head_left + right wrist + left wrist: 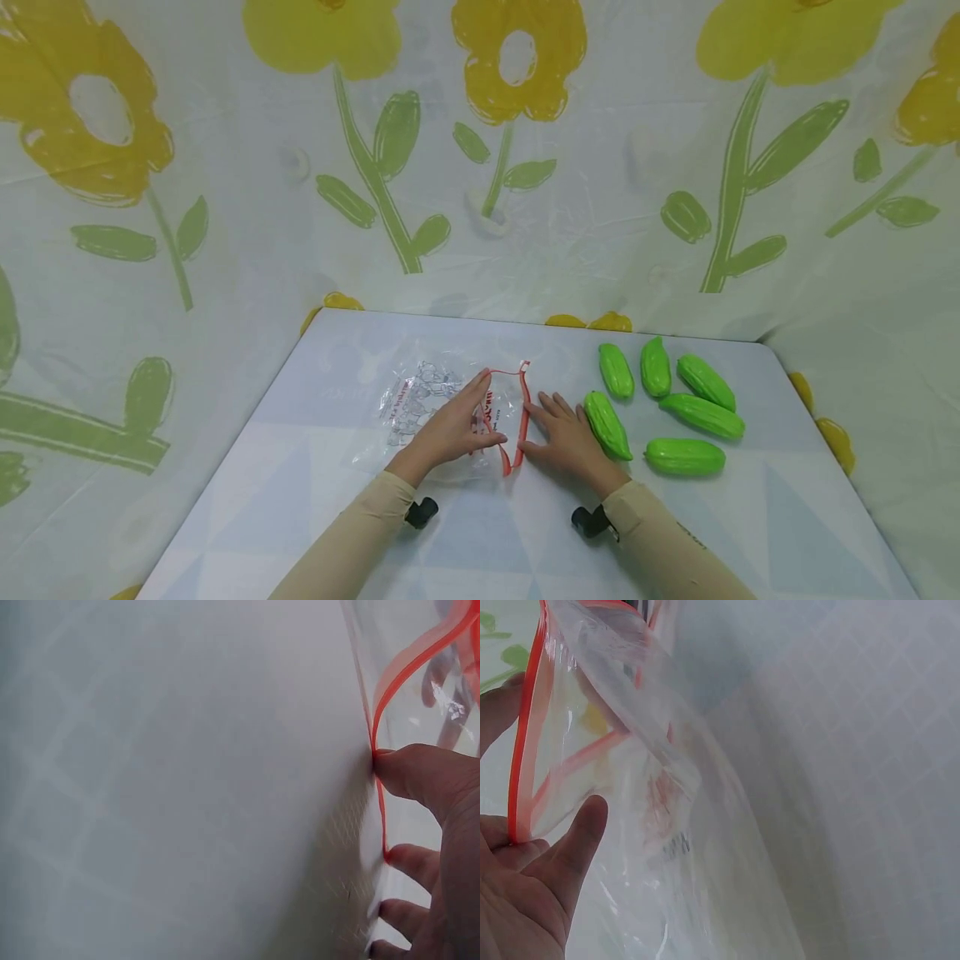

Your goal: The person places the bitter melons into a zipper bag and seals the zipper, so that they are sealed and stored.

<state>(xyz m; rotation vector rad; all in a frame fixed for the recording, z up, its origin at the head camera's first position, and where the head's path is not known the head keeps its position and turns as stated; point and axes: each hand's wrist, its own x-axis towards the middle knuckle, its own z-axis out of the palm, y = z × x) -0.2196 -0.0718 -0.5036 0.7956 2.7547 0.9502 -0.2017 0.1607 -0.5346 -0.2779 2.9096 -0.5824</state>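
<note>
"Where does the clear bag (427, 392) lie?"

"Left of the green gourd (607, 426) that sits just beside the right hand (570, 437). The other five gourds (684, 457) lie beyond that one or to its right."

"And the fingers?"

"The left hand (450, 429) has straight fingers, thumb well apart, touching the bag's mouth. The right one is spread, thumb and a fingertip against one of the red edges (525, 427). Neither looks clenched."

"Which step is this?"

"Spreading the mouth, I'd judge; those edges already stand apart. The next move probably calls for steadying one edge while easing the other wider."

"Which way does it point?"

"Mouth toward that gourd; its long axis seems to run leftward from there, though crumpled film leaves some doubt."
</note>
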